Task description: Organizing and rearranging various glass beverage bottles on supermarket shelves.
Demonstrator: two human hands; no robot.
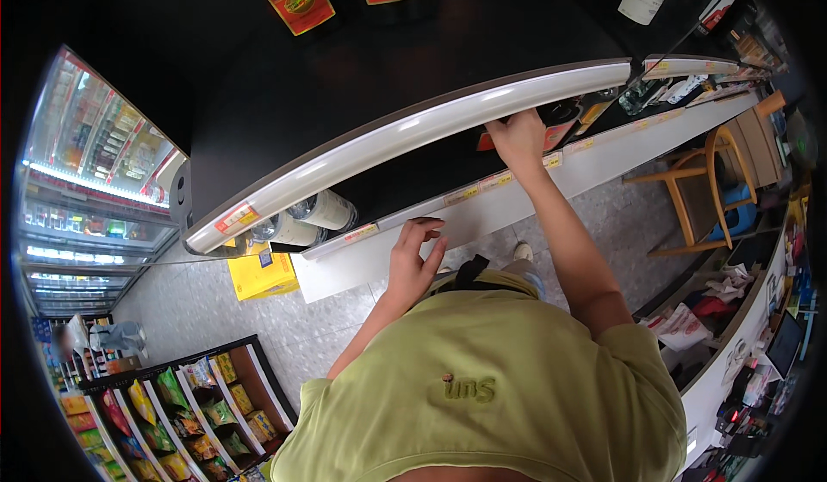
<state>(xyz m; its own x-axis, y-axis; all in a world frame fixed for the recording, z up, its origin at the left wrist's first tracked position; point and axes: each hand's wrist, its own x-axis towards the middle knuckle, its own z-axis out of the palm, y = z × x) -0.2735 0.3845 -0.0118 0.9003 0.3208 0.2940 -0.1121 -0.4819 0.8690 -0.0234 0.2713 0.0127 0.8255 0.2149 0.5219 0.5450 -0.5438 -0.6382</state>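
Note:
My right hand (520,136) reaches under the white front rail (400,126) of the upper shelf, into the shelf below. Its fingertips are hidden there, beside a dark bottle with an orange-red label (559,136); whether they grip it cannot be told. Part of another orange-red label (484,141) shows left of the hand. My left hand (417,259) is empty, fingers loosely bent and thumb apart, close to the lower shelf's front edge with its price tags (462,194). Pale-labelled bottles (323,210) lie or stand at that shelf's left end.
Dark bottles with orange labels (300,4) stand on the black upper shelf (413,49). A yellow box (261,275) is on the floor at left, near a snack rack (187,411). Glass-door coolers (97,159), a distant person (113,338), a wooden chair (698,185) and a cluttered counter (723,353) surround me.

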